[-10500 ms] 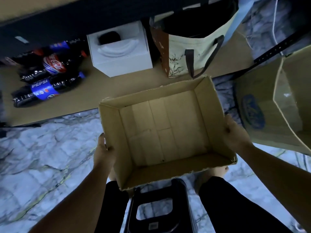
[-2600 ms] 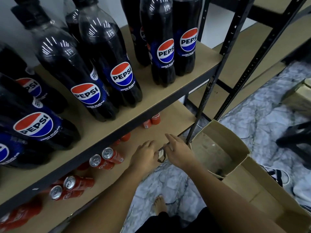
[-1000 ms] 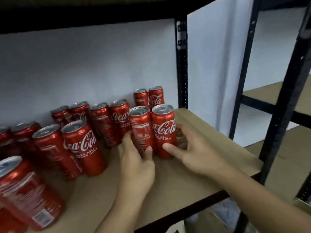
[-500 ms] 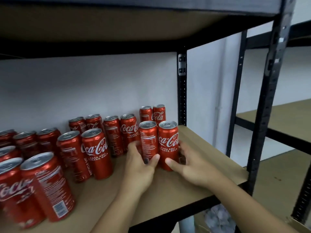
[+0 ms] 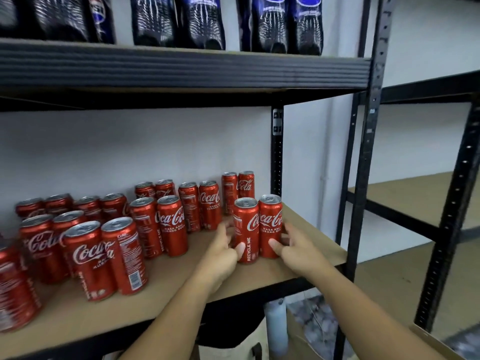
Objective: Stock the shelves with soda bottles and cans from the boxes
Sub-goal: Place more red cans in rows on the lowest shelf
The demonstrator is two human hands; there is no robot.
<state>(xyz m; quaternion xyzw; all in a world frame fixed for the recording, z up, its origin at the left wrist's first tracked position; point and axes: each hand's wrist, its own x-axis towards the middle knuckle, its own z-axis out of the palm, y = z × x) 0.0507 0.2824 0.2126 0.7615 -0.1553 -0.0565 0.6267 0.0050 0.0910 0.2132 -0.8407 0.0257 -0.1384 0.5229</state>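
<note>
Two red Coca-Cola cans stand side by side near the right end of the wooden shelf (image 5: 306, 255). My left hand (image 5: 224, 252) wraps the left can (image 5: 246, 229) from its left side, thumb on the front. My right hand (image 5: 294, 249) curls round the right can (image 5: 270, 224) from the right, thumb low on its front. Both cans are upright and rest on the board. Several more Coca-Cola cans (image 5: 171, 224) stand in loose rows to the left and behind.
Dark Pepsi bottles (image 5: 202, 22) line the shelf above. A black upright post (image 5: 363, 162) marks the shelf's right front corner, with a second shelving unit (image 5: 415, 198) beyond it. A cardboard box edge (image 5: 436, 341) shows at the bottom right on the floor.
Both hands have stayed on the same two cans on the shelf. The camera has tilted up, bringing the Pepsi bottles on the upper shelf into view.
</note>
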